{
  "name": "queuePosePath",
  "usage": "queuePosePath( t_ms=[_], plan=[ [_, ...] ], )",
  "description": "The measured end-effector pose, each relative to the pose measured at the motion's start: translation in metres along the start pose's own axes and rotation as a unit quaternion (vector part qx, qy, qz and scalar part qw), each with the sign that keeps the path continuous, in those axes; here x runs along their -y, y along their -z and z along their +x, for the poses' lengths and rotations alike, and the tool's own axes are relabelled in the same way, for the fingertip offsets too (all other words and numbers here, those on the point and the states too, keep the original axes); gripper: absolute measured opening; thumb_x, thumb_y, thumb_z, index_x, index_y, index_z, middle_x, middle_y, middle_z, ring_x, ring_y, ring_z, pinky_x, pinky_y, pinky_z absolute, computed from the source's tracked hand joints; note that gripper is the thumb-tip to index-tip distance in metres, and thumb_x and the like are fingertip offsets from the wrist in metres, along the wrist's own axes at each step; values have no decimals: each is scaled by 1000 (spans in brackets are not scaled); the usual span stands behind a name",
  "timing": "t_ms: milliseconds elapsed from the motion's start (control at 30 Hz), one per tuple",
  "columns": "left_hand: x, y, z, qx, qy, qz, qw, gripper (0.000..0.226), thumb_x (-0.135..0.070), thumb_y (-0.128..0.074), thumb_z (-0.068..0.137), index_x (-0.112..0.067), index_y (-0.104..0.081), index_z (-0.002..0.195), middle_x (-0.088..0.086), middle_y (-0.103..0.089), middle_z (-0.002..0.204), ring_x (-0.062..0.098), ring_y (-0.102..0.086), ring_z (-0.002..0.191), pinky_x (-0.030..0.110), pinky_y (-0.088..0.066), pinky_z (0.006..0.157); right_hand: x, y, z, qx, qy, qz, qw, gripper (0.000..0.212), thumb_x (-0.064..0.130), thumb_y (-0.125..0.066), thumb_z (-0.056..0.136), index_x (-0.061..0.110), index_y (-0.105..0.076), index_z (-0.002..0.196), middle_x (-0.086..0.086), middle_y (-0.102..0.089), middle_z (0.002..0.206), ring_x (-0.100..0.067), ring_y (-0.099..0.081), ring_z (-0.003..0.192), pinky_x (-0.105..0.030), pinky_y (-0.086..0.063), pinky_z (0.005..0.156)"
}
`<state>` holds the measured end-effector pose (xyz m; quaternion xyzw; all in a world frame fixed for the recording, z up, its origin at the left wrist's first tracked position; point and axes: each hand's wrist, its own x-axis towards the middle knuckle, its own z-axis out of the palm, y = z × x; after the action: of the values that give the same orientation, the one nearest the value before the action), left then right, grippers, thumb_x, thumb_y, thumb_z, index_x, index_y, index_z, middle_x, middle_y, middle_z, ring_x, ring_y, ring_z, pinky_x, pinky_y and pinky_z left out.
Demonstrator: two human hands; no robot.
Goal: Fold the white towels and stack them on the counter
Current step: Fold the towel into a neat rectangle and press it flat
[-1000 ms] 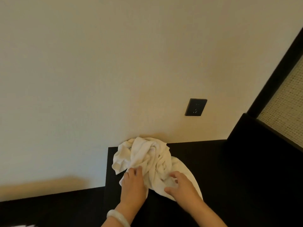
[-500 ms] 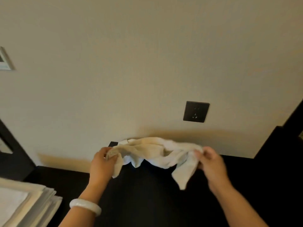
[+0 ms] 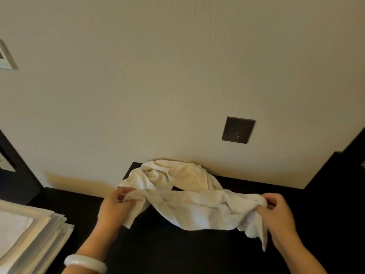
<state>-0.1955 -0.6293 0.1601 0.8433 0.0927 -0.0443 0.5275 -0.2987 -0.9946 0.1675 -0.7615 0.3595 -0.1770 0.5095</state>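
A white towel point(image 3: 199, 209) hangs stretched between my two hands above the dark counter point(image 3: 177, 252), sagging in the middle. My left hand point(image 3: 116, 206) pinches its left end, with a white bangle on that wrist. My right hand point(image 3: 278, 214) grips the right end, and a corner of the towel dangles below it. Behind it, a crumpled heap of white towels point(image 3: 177, 177) lies against the wall. At the lower left sits a stack of folded white towels point(image 3: 25, 236).
A dark wall socket point(image 3: 238, 130) is set in the cream wall above the heap. A dark raised panel point(image 3: 335, 175) borders the counter on the right. A light wall panel point(image 3: 6, 56) shows at the far left.
My hands lifted one towel off the crumpled heap and pulled it out wide toward me. The view has swung left, bringing the folded stack into sight.
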Motion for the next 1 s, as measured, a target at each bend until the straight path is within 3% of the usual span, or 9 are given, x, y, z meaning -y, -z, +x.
queuePosePath(
  t_ms=[100, 167, 267, 400, 533, 633, 833, 900, 1000],
  plan=[
    [-19, 12, 11, 22, -23, -117, 993, 19, -16, -66, 92, -24, -65, 109, 4, -65, 103, 25, -64, 91, 38, -56, 70, 45, 28, 6, -28, 28, 110, 993, 17, -4, -61, 89, 8, -59, 100, -13, -63, 96, -23, -60, 81, -33, -46, 66],
    [-23, 9, 23, 14, -49, 22, 998, 20, -15, -61, 94, -22, -63, 113, 0, -60, 102, 20, -61, 88, 32, -53, 67, 59, 28, 18, -31, 44, 75, 996, 9, 6, -62, 92, 10, -61, 99, -10, -63, 94, -19, -58, 78, -33, -44, 65],
    [-16, -10, 31, -4, -132, 339, 931, 39, -7, -54, 91, -22, -59, 127, 1, -55, 125, 21, -55, 109, 33, -49, 89, 42, 4, 29, 4, -7, -5, 1000, 24, 17, -66, 93, 13, -60, 116, -10, -63, 117, -25, -61, 100, -39, -51, 84],
    [0, -44, 13, 104, -288, 290, 907, 45, 0, -52, 89, -25, -61, 125, -8, -52, 133, 12, -47, 123, 26, -35, 106, -5, -25, 11, 51, -37, -95, 994, 49, 21, -73, 87, 14, -52, 131, -3, -54, 124, -22, -59, 108, -42, -53, 91],
    [15, -65, 5, 279, -376, 355, 809, 40, -10, -53, 92, -32, -58, 125, -14, -48, 131, 8, -40, 124, 27, -26, 113, -34, -43, -13, 96, -30, -134, 986, 37, 14, -73, 85, 17, -54, 116, 0, -60, 107, -15, -59, 98, -34, -51, 84],
    [15, -71, 13, 299, -375, 382, 790, 43, -12, -56, 90, -37, -54, 125, -13, -41, 125, 9, -36, 117, 31, -30, 109, -44, -47, -16, 73, -12, -128, 989, 26, 21, -72, 88, 23, -51, 103, 5, -60, 99, -4, -55, 86, -22, -44, 69],
    [8, -79, 12, 422, -400, 392, 713, 43, -37, -69, 84, -37, -51, 123, -13, -40, 126, 7, -34, 117, 23, -29, 103, -21, -42, -1, -40, 25, -174, 984, 19, 28, -62, 95, 19, -62, 78, -1, -63, 85, -21, -61, 83, -39, -54, 75],
    [12, -79, 12, 399, -409, 391, 721, 24, -34, -64, 88, -31, -55, 111, -12, -45, 118, 7, -39, 111, 24, -32, 99, 2, -29, 6, -77, 35, -98, 992, 17, 23, -63, 95, 18, -64, 78, -5, -64, 78, -22, -60, 74, -38, -52, 72],
    [4, -65, 17, 360, -359, 262, 820, 5, -26, -57, 95, -24, -53, 93, -11, -58, 98, 4, -53, 90, 26, -46, 85, 46, 3, 16, -135, 65, 35, 988, 13, 16, -61, 96, 14, -63, 83, -8, -60, 62, -17, -53, 49, -33, -48, 56]
  ],
)
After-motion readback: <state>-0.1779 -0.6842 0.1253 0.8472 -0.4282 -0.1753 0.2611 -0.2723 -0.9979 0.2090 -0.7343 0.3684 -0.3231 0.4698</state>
